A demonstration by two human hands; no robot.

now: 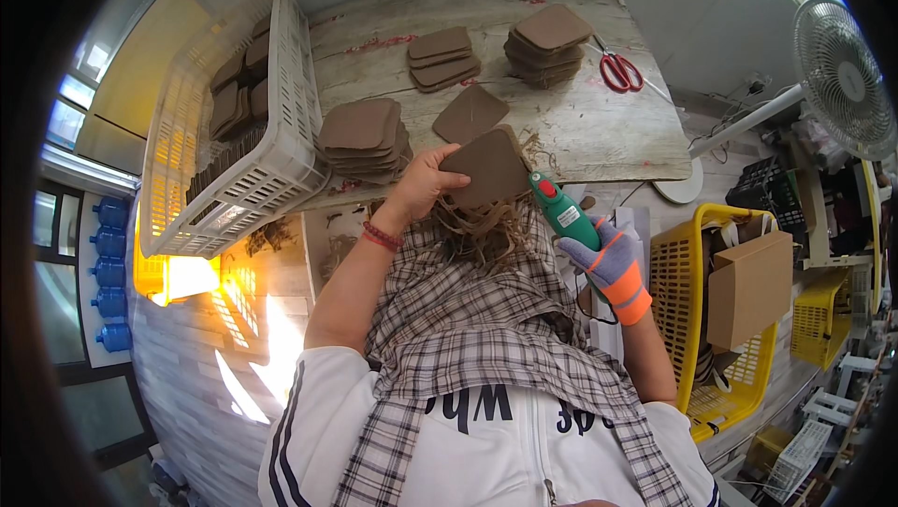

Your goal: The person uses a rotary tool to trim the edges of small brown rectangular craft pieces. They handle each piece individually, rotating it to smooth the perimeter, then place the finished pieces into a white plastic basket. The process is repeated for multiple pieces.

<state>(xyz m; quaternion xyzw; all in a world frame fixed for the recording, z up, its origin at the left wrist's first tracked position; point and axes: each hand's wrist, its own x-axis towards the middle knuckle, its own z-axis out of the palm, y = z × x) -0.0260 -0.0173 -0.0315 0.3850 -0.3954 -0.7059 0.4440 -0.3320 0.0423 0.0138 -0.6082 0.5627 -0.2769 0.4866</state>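
Observation:
My bare left hand, a red cord bracelet at its wrist, pinches the left edge of a brown square pad with rounded corners. Around a green handheld power tool with a red button, my right hand is closed in a grey and orange glove. The tool's tip meets the pad's right edge; its working end is too small to make out. Curly brown trimmings lie on my plaid apron below the pad. Just beyond, a loose brown pad rests on the worn wooden table.
Stacked brown pads stand at the table's left front, with more piles farther back. Red-handled scissors lie at the right. A white crate of pads flanks the left side; a yellow basket and a fan are to the right.

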